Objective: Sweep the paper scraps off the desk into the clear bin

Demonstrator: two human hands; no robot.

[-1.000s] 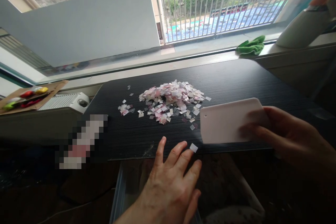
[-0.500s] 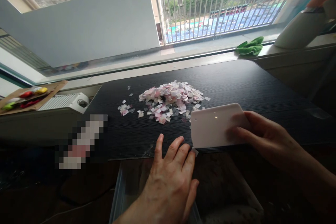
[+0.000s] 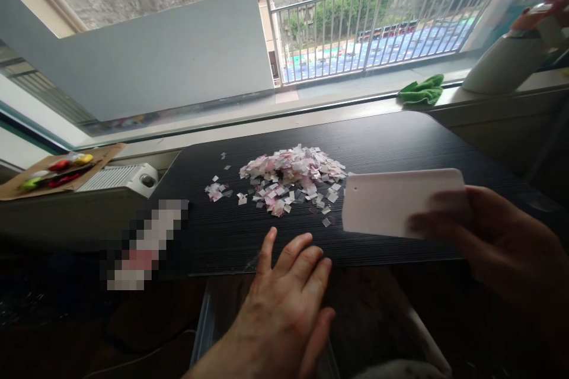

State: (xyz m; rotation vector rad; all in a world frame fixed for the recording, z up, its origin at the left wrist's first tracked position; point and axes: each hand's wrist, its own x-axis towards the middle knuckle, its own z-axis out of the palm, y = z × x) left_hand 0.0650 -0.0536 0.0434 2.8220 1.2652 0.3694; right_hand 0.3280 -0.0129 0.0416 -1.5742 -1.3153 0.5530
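A white, flat plastic scraper (image 3: 386, 198) with rounded corners and a small hole is gripped at its right end by my right hand (image 3: 498, 237). It is raised a little over the black tabletop (image 3: 386, 145), right of a heap of small white and pink paper squares (image 3: 297, 169). My left hand (image 3: 284, 302) is at the front edge of the table with its fingers spread and nothing in it. A few loose squares (image 3: 326, 221) lie between the heap and my hands.
Below the table's front edge stands a translucent bin (image 3: 202, 323). A green cloth (image 3: 421, 90) and a white spray bottle (image 3: 502, 62) are on the windowsill. At left are a white radiator (image 3: 118, 179) and cardboard (image 3: 104, 157) with colourful items.
My right hand has moved the scraper right and away from the table's front edge. The small square by my left fingertips is no longer in sight there. My left hand stays nearly still.
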